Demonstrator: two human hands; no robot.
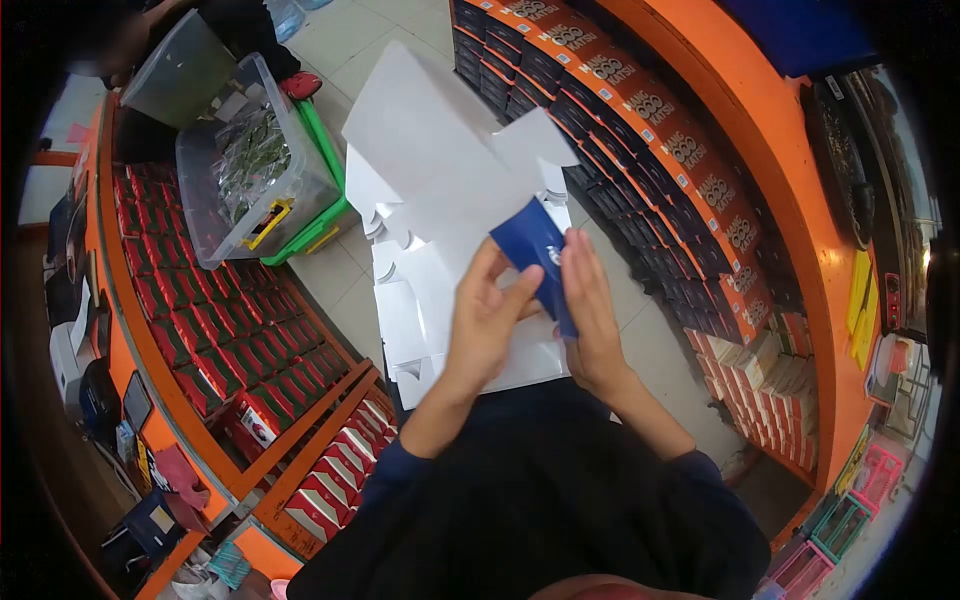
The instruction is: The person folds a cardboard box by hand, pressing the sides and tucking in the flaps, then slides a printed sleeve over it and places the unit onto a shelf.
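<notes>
A small dark-blue folded carton (532,240) with a white mark is held between my two hands, above a pile of white card. My left hand (488,312) grips its left side, with the thumb pressed on the face and the fingers partly behind. Along the right side, my right hand (592,315) presses and holds the carton with its fingers long and close together; its thumb is hidden. Beneath the hands, flat white carton blanks (430,150) with cut flaps lie stacked and overlapping, some tilted up at the far end.
Orange shelving (640,150) with stacked dark boxes stands right, above white-and-red boxes (765,385). Rows of red-and-green boxes (210,320) fill the left shelf. A clear plastic tub (215,225) holding packets stands on the tiled floor, near another person's red shoe (300,85).
</notes>
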